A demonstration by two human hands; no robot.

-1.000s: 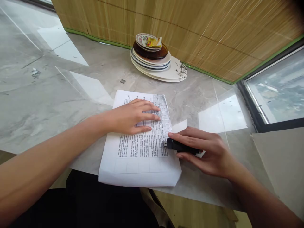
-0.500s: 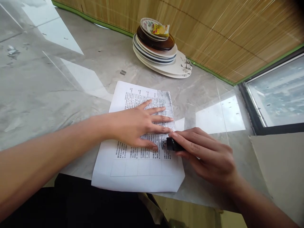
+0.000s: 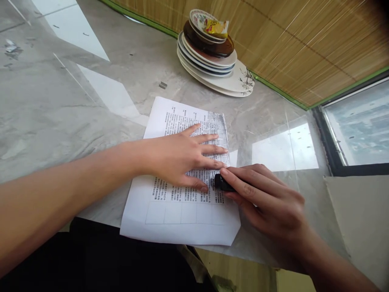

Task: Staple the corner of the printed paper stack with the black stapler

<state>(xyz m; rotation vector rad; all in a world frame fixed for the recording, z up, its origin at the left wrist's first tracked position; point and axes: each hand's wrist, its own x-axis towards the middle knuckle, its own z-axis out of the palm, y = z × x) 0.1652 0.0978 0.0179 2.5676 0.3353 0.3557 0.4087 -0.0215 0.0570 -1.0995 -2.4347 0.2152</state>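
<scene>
A sheaf of printed paper [image 3: 182, 234] lies on the grey counter, its bottom edge reaching the counter's front edge. Flat on the print rests my left hand [image 3: 179, 156], fingers spread and holding nothing. My right hand [image 3: 270, 198] is closed around a black stapler [image 3: 224, 183], whose metal nose sits over the sheet's right margin, just below my left index finger and thumb. Rows of silver staples [image 3: 216, 119] cover the upper right strip of the paper. Most of the stapler's body is hidden inside my right hand.
Stacked plates [image 3: 209, 67] with a yellow wrapper [image 3: 217, 28] on top stand at the back, by a bamboo blind [image 3: 291, 36]. Small grey strips [image 3: 163, 85] lie behind the paper. Metallic scraps [image 3: 11, 48] are at far left. A window [image 3: 361, 121] is at right.
The view has shifted slightly, so the plates and paper appear a little farther right and higher. Both hands keep nearly the same place on the paper, the right still gripping the stapler.
</scene>
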